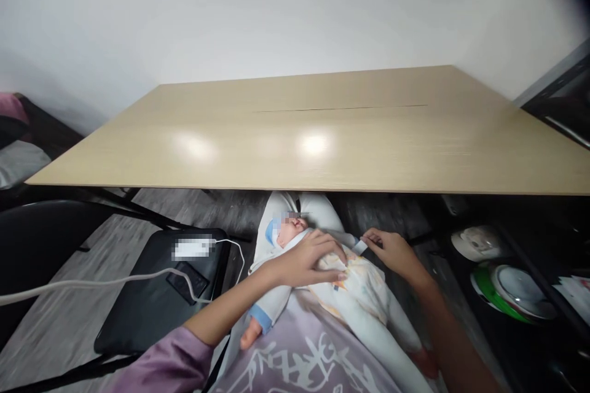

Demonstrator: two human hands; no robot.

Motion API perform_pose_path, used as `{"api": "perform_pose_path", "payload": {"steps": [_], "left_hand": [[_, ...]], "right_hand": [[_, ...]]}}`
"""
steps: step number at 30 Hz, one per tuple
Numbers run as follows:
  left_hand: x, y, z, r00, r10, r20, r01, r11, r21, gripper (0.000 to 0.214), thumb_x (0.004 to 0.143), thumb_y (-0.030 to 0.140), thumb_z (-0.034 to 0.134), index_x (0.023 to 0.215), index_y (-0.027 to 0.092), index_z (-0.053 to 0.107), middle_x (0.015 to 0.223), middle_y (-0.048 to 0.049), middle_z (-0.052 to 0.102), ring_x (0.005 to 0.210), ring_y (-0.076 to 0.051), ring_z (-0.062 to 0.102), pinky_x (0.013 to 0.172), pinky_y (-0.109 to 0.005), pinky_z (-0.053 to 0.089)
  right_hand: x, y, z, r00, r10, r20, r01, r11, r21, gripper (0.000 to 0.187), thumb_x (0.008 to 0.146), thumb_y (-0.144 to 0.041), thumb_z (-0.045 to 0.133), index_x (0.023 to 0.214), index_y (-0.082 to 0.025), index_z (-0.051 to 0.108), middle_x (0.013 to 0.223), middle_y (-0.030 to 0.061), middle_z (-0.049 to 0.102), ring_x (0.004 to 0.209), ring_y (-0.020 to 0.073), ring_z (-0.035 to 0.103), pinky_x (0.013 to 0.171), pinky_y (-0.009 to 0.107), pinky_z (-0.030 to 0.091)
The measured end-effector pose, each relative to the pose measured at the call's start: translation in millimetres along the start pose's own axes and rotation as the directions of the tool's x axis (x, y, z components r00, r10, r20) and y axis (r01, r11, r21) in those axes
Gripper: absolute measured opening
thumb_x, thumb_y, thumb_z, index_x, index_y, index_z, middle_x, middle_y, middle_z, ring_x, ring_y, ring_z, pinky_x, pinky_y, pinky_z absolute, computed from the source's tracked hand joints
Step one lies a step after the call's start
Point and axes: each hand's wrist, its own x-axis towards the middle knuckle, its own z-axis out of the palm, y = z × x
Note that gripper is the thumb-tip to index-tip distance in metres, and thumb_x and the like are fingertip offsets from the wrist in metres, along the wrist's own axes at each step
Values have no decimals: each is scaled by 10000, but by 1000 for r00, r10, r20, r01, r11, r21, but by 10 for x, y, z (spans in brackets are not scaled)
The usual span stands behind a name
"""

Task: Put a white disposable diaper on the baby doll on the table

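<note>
A baby doll (290, 232) in a blue-and-white cap and pale clothes lies across my lap, its head toward the table and its legs toward the lower right. Around its hips is a white diaper (362, 282) with a yellow and orange print. My left hand (313, 256) lies across the doll's belly and the top of the diaper, thumb and fingers apart. At the diaper's far side, my right hand (382, 249) pinches a white diaper tab (359, 247) between thumb and fingertips. One doll arm (252, 331) sticks out below my left forearm.
A light wooden table (295, 159) spans the view just ahead of my knees. To the left, a black seat (138, 301) carries a phone (188, 282), a white device (193, 248) and a white cable (92, 282). A dark shelf on the right holds a green-rimmed round container (511, 291).
</note>
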Motion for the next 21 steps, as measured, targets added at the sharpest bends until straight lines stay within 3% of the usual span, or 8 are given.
{"api": "perform_pose_path", "payload": {"steps": [4,7,10,14,16,19,20,21], "left_hand": [[-84,18,25,996,-62,-67,53,990,-131,215,1034,403,632,1083,205,697,1104,-77,732,1103,-224,620,1066,-387,425],[-149,10,41,987,-123,-105,94,965,-246,221,1039,394,620,1052,189,703,1063,-84,731,1051,-214,617,1028,-375,452],[-279,22,52,986,-146,-78,107,920,-377,243,1011,410,661,1003,170,692,1015,-89,713,988,-203,629,962,-352,487],[-418,61,-26,966,-221,133,254,733,-631,327,1016,495,627,1056,172,598,696,20,584,580,-120,563,608,-247,476],[-309,72,-104,958,-254,134,284,771,-569,351,1029,511,588,1162,186,576,664,53,535,529,-108,506,559,-229,432],[215,55,-124,990,-124,62,135,970,-203,406,956,474,686,1263,218,612,955,-37,688,911,-197,648,861,-317,511],[464,39,-69,990,-63,125,72,995,-67,441,903,472,741,1255,228,639,1087,-62,714,1087,-249,635,991,-374,486],[725,18,23,962,-32,271,20,999,45,473,829,471,798,1212,223,675,1159,-77,718,1164,-290,619,1034,-411,476]], "right_hand": [[26,-229,10,989,-134,65,127,987,102,358,1026,-491,541,1215,-262,741,1240,96,752,1149,306,689,1013,462,524],[12,-614,56,930,-295,222,247,944,220,436,1057,-481,513,1429,-287,634,1464,85,627,1361,284,566,1170,455,432],[-8,-900,51,891,-347,293,287,930,229,389,1051,-484,539,1345,-272,679,1390,82,647,1316,266,579,1149,405,441],[-166,-942,-188,900,-284,330,251,958,140,368,1051,-514,518,981,-222,729,965,38,690,893,209,630,846,324,508],[-329,-841,-371,891,-224,395,196,974,110,492,1048,-557,496,755,-200,666,737,3,610,730,183,561,757,308,478],[-613,-674,-568,919,-41,393,5,996,94,581,986,-645,541,646,-187,647,652,5,592,678,188,555,726,303,489],[-700,-639,-588,928,26,371,-68,993,99,566,947,-666,584,663,-186,678,673,15,629,693,203,583,716,303,502],[-779,-620,-582,934,84,348,-126,987,102,541,906,-678,625,689,-189,710,704,26,669,713,222,611,705,304,516]]}}
